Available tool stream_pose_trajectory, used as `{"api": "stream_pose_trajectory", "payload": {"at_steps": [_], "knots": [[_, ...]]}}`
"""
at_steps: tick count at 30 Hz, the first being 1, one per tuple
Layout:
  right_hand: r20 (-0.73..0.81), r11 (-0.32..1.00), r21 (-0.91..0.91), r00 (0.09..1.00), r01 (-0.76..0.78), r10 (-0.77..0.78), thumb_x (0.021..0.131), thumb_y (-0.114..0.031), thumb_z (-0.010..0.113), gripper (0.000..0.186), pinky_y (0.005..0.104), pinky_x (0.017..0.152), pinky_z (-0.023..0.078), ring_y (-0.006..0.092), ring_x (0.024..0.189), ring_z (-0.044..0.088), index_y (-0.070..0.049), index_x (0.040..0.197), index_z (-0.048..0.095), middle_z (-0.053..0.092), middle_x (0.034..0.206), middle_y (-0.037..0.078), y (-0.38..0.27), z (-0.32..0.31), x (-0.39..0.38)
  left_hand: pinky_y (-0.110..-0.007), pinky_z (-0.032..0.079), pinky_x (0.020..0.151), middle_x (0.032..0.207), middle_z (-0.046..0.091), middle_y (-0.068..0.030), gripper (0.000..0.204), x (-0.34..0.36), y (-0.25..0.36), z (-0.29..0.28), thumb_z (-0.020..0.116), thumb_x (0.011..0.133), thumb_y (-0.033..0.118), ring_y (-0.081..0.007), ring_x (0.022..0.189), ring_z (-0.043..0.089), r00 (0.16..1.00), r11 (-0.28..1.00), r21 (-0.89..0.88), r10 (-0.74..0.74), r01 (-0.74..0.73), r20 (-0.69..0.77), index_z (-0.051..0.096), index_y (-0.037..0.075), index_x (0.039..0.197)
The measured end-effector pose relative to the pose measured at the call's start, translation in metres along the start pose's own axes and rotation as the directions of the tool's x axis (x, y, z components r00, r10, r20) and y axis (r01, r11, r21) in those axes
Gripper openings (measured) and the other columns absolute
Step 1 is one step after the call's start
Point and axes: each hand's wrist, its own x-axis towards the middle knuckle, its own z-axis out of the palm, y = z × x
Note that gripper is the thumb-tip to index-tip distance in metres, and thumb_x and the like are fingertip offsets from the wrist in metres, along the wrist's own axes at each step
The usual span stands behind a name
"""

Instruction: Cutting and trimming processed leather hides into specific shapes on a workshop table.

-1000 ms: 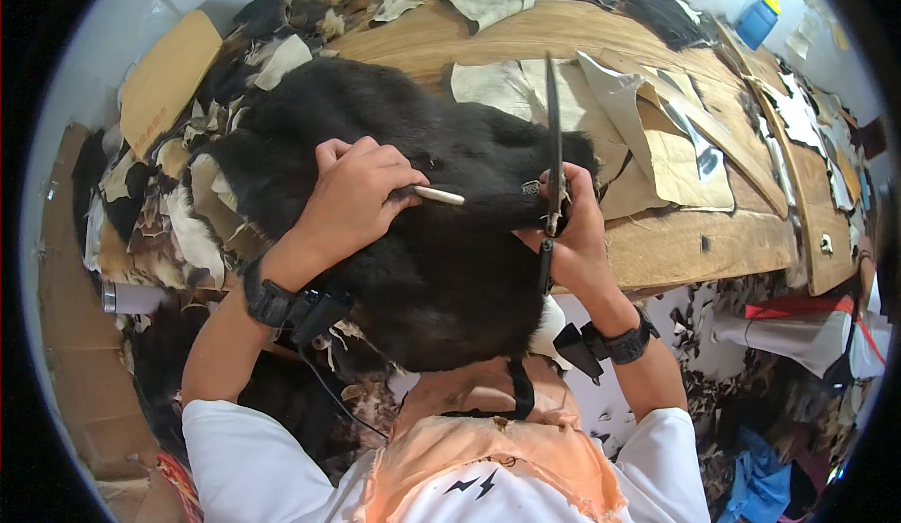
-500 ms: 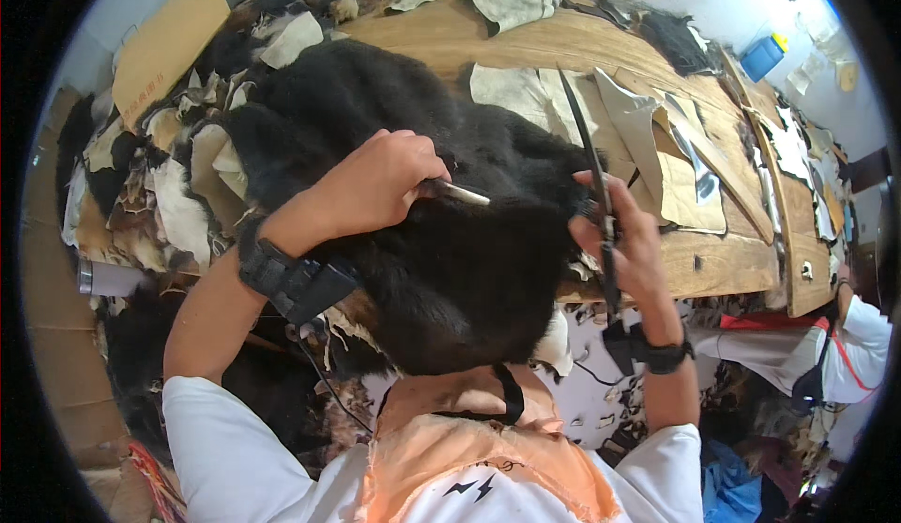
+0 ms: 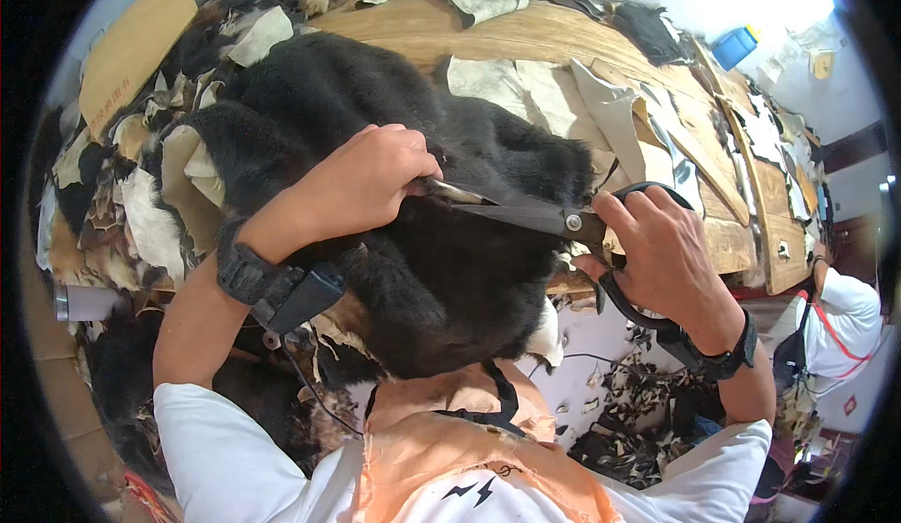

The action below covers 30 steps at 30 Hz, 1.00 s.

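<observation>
A large black fur pelt (image 3: 422, 284) drapes over the table's front edge in front of me. My left hand (image 3: 380, 174) is closed in a pinch on a small fold of it, and a narrow pale edge (image 3: 455, 192) sticks out to the right of my fingers. Big dark scissors (image 3: 535, 219) are in my right hand (image 3: 662, 255), my fingers and thumb in their black loop handles. Their blades point left across the fur, and the tips lie beside the pale edge near my left fingers. Whether they touch it I cannot tell.
The wooden table (image 3: 413, 30) carries pale hide pieces (image 3: 540, 91) behind the scissors. Fur and hide scraps (image 3: 150, 218) heap up at the left beside a tan board (image 3: 136, 58). Dark scraps (image 3: 638, 420) litter the floor. Another person (image 3: 835, 321) is at the far right.
My right hand has turned the scissors from upright to pointing left, bringing the blades to the pale edge. My left hand still pinches the pelt. The view has shifted slightly.
</observation>
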Motion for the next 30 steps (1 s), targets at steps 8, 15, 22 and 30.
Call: {"api": "stream_pose_trajectory", "payload": {"at_steps": [8, 15, 22, 30], "knots": [[0.029, 0.993, -0.112, 0.999, 0.021, -0.018, 0.073, -0.036, 0.067, 0.04, 0.0383, 0.061, 0.045, 0.0261, 0.075, 0.055, -0.006, 0.096, 0.053, 0.054, 0.071, 0.011, 0.001, 0.003, 0.003, -0.038, 0.043, 0.074, 0.08, 0.056, -0.0115, 0.017, 0.001, 0.001, 0.001, 0.062, 0.065, -0.004, -0.0303, 0.082, 0.054, 0.999, 0.999, 0.03, 0.029, -0.028, -0.014, 0.06, 0.001, 0.082], [-0.027, 0.982, -0.174, 0.996, 0.075, -0.081, 0.074, -0.038, 0.065, 0.04, 0.0373, 0.058, 0.045, 0.0264, 0.073, 0.056, -0.005, 0.093, 0.053, 0.055, 0.066, 0.011, 0.004, 0.007, 0.004, -0.038, 0.043, 0.074, 0.079, 0.056, -0.0119, 0.015, 0.001, 0.0, 0.002, 0.061, 0.067, -0.004, -0.0308, 0.082, 0.053, 0.999, 0.999, 0.028, 0.034, -0.033, -0.008, 0.06, 0.001, 0.082], [0.063, 0.987, -0.129, 0.994, 0.097, -0.09, 0.073, -0.036, 0.065, 0.038, 0.0384, 0.052, 0.045, 0.0294, 0.062, 0.059, -0.003, 0.089, 0.053, 0.056, 0.059, 0.013, 0.01, 0.012, 0.003, -0.037, 0.044, 0.072, 0.08, 0.056, -0.0126, 0.015, 0.002, -0.002, 0.001, 0.059, 0.069, -0.002, -0.0311, 0.081, 0.053, 1.0, 1.0, -0.009, 0.013, -0.013, 0.003, 0.06, 0.001, 0.084], [0.045, 0.996, -0.066, 0.998, 0.053, -0.05, 0.072, -0.032, 0.066, 0.038, 0.0395, 0.05, 0.045, 0.0301, 0.057, 0.059, -0.003, 0.094, 0.055, 0.054, 0.054, 0.012, 0.012, 0.017, -0.001, -0.032, 0.046, 0.074, 0.082, 0.059, -0.0063, 0.014, 0.014, 0.037, -0.017, 0.064, 0.075, 0.006, -0.023, 0.083, 0.058, 0.877, 0.998, 0.023, -0.042, 0.06, -0.479, 0.064, 0.005, 0.089]]}}
